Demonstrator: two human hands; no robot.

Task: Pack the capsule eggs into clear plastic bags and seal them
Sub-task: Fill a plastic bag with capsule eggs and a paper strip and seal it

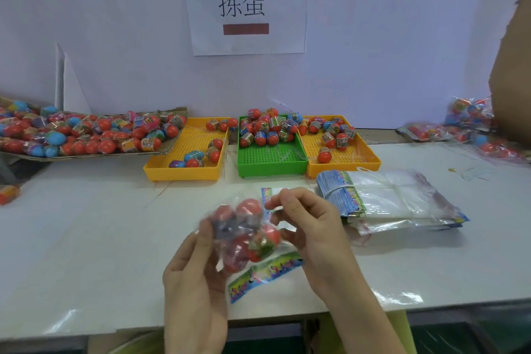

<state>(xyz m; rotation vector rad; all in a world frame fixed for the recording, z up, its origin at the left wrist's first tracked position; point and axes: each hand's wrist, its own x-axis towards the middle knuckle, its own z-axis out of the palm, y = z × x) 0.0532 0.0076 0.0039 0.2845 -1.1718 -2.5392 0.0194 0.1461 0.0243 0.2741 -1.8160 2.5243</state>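
A clear plastic bag with several red capsule eggs inside is held above the table's front middle. My left hand grips its left side from below. My right hand pinches its right side near the top. The bag's colourful printed strip hangs below the eggs. A bundled stack of empty clear bags lies just right of my hands. Loose eggs fill the green tray, the left yellow tray and the right yellow tray.
A cardboard tray piled with eggs sits at the back left. Filled bags lie at the far right beside a brown cardboard piece. One stray egg rests at the left edge. A paper sign hangs on the wall.
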